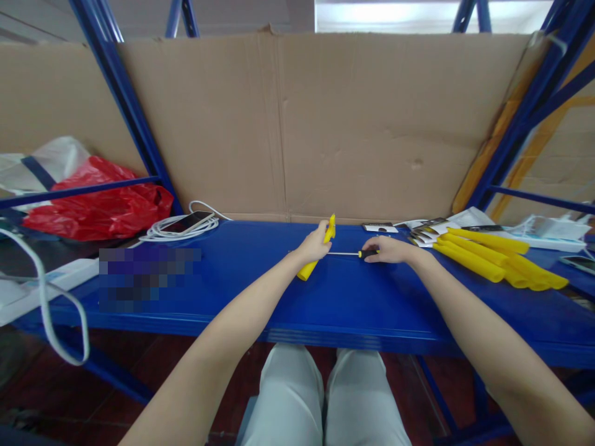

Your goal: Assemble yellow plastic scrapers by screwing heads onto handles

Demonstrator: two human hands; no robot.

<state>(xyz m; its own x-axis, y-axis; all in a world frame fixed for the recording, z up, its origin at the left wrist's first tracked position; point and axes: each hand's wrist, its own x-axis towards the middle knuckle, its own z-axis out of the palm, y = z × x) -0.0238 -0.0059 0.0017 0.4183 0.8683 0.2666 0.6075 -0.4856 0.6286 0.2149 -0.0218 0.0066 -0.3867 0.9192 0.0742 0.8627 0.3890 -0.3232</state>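
Near the middle of the blue table (251,285), my left hand (315,243) is closed around a yellow tube-like piece (307,271). Its wide round end sticks out below the hand, and a narrower, irregular yellow end shows above; the middle is hidden by my fingers. To the right, my right hand (385,250) grips the black and yellow handle of a screwdriver (346,253). The thin metal shaft points left toward the yellow piece, and its tip is hidden at my left hand.
Several yellow tubes (483,260) lie at the right, beside flat packets (430,229). A small black and white card (380,228) lies at the back. Leftward are a phone (189,222) on a coiled white cable (155,232) and a red plastic bag (106,204). Cardboard (325,124) walls the back.
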